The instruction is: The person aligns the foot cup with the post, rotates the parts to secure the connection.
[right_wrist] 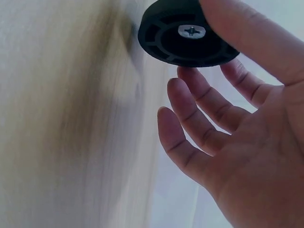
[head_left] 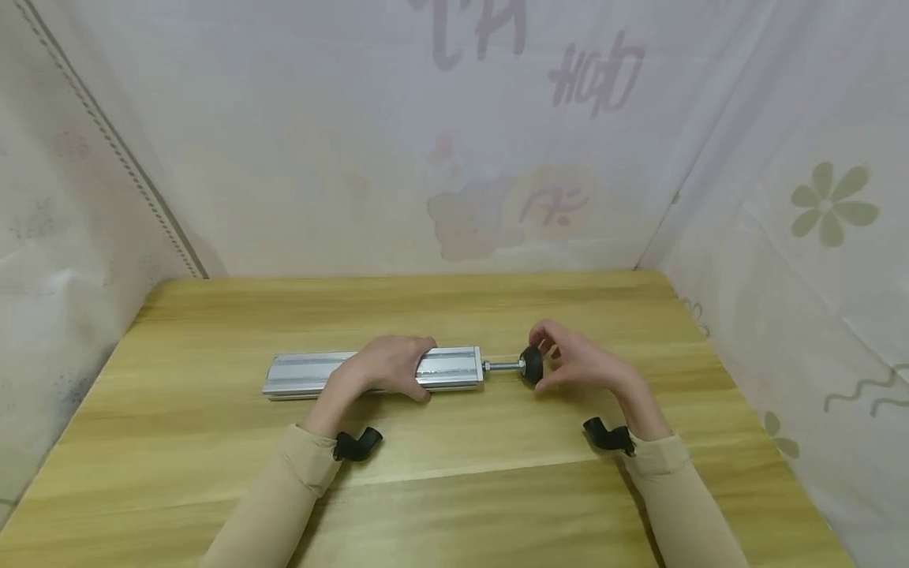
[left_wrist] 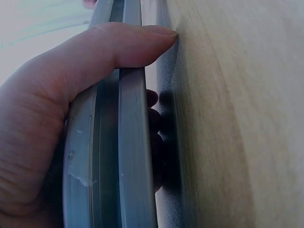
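Note:
A silver aluminium extrusion profile (head_left: 301,371) lies lengthwise across the middle of the wooden table. Over its right half my left hand (head_left: 383,367) grips it, thumb on the near side and fingers round the far side; the left wrist view shows those fingertips below the profile (left_wrist: 133,142). From the profile's right end sticks out a threaded rod (head_left: 504,366) with nuts, ending in a round black levelling foot (head_left: 532,366). My right hand (head_left: 585,364) pinches the foot's rim between thumb and forefinger, the other fingers loosely bent. A cross-head screw end (right_wrist: 192,32) shows in the foot's underside.
The wood-grain table (head_left: 454,505) reaches to a pale printed cloth (head_left: 319,158) at the back, with more cloth on both sides. A black wrist mount (head_left: 358,445) sits at the left cuff, another mount (head_left: 608,435) at the right cuff.

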Motion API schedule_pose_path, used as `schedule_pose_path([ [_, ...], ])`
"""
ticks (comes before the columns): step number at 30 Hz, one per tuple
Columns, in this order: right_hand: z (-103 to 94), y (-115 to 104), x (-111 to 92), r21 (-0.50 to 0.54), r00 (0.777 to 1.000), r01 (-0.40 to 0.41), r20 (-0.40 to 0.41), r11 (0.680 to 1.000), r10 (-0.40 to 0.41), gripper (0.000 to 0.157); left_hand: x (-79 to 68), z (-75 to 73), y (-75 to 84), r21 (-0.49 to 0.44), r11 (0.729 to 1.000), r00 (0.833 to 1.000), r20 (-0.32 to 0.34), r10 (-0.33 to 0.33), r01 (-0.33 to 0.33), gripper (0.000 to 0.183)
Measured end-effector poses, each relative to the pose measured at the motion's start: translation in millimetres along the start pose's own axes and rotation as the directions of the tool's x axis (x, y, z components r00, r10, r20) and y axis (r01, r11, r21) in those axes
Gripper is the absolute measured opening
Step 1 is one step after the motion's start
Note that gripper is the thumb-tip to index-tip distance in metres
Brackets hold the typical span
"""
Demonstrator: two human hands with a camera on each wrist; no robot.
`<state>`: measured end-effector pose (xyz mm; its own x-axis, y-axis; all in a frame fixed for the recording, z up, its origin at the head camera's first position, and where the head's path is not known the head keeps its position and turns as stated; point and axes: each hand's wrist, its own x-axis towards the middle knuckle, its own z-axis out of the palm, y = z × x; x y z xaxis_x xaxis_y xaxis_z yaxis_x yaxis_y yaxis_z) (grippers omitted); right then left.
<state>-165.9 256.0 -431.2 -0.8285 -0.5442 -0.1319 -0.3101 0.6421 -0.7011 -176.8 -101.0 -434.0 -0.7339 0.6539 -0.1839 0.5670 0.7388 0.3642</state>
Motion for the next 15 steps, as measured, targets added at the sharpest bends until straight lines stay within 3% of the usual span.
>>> schedule_pose_path([
  [15, 13.3, 8.8, 6.3, -0.05, 0.999, 0.022, -0.032, 0.998, -0.023, 0.063, 0.5, 13.7, -8.1, -0.02, 1.0, 1.0, -0.023, -0.003, 0.002, 0.045],
])
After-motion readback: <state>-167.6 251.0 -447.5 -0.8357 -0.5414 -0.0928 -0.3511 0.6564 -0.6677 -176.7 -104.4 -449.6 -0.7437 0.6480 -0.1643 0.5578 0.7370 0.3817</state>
